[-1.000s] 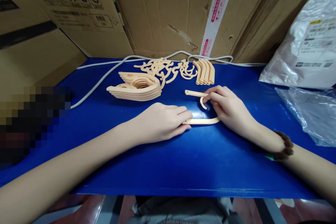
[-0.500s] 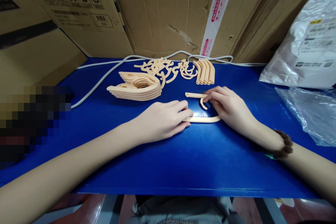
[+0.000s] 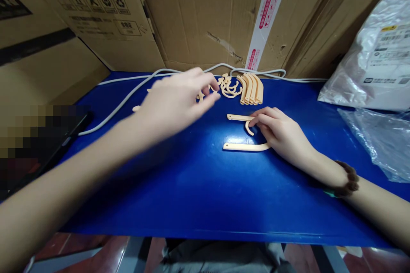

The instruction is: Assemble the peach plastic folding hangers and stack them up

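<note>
Since the earlier frame the left hand (image 3: 174, 100) has been lifted off the curved peach plastic piece (image 3: 246, 146) and carried back over the loose hooks (image 3: 228, 86); its fingers are spread and blurred, and nothing is seen to be held in them. Nearest on the blue tabletop (image 3: 198, 196) the curved piece is left lying flat, its right end tucked under the right hand (image 3: 282, 134); that hand is laid over the bend, apparently to keep the piece from sliding, with the fingers half curled and their tips pressed on a small hook (image 3: 248, 128) and a straight arm (image 3: 238, 117). Farther back a row of curved strips (image 3: 251, 88) is set side by side, a white cable (image 3: 128, 94) is run along behind, and cardboard boxes (image 3: 205, 13) are stacked as a wall; a plastic bag (image 3: 374, 59) is leant at the right.
</note>
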Available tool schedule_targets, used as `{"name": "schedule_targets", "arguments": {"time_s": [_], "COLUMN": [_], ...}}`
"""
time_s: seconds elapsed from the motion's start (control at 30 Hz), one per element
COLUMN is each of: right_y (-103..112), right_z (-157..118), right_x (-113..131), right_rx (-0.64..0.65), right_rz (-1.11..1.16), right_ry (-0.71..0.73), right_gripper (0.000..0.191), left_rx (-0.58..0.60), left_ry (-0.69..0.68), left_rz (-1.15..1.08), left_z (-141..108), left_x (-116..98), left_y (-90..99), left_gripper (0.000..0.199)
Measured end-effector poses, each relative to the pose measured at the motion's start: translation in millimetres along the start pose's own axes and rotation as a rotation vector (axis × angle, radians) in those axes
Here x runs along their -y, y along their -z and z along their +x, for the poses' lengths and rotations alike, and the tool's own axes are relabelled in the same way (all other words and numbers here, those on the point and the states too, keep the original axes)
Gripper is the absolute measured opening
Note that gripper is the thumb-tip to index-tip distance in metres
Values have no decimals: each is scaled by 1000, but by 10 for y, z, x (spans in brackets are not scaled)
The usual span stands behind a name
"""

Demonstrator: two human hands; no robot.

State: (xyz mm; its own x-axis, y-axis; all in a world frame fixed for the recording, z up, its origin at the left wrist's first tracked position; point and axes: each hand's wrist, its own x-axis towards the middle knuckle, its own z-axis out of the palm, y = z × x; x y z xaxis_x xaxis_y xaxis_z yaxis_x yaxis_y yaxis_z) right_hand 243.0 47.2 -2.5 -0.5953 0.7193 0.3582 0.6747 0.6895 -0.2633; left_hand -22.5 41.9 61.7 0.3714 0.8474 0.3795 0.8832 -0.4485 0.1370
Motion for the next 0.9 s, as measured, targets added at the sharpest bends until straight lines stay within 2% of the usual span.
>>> {"name": "schedule_targets", "arguments": {"time_s": [0.07,0.13,0.17,0.27,0.33,0.47,0.57,0.67,0.73,0.9], "right_y": [3,7,10,23,33,50,64,91,112,124], "right_z": [0,1,2,4,4,1,1,1,-8,-57], "right_x": [-1,-3,-3,2,11,40,73,126,175,307], "right_rx": [3,4,6,11,18,29,43,12,-13,99], "right_rz": [-1,-7,-8,-11,-17,-30,-29,-65,-113,-164], "right_ry": [-2,-5,-6,-10,-14,-23,-52,-38,28,305], "right_gripper": [26,25,25,26,26,27,28,24,21,28], "left_rx": [83,79,57,201,287,532,603,584,540,280], "left_ry": [127,166,182,326,352,358,331,328,329,235], "left_rz": [-5,53,113,209,201,137,101,65,38,-41], "left_z": [205,396,482,692,794,928,984,995,979,933], "left_x": [194,418,533,848,1013,1207,1259,1257,1229,1037], "left_y": [88,107,89,-43,-154,-321,-381,-390,-363,-157], "left_gripper": [21,25,26,32,38,52,54,51,50,43]}}
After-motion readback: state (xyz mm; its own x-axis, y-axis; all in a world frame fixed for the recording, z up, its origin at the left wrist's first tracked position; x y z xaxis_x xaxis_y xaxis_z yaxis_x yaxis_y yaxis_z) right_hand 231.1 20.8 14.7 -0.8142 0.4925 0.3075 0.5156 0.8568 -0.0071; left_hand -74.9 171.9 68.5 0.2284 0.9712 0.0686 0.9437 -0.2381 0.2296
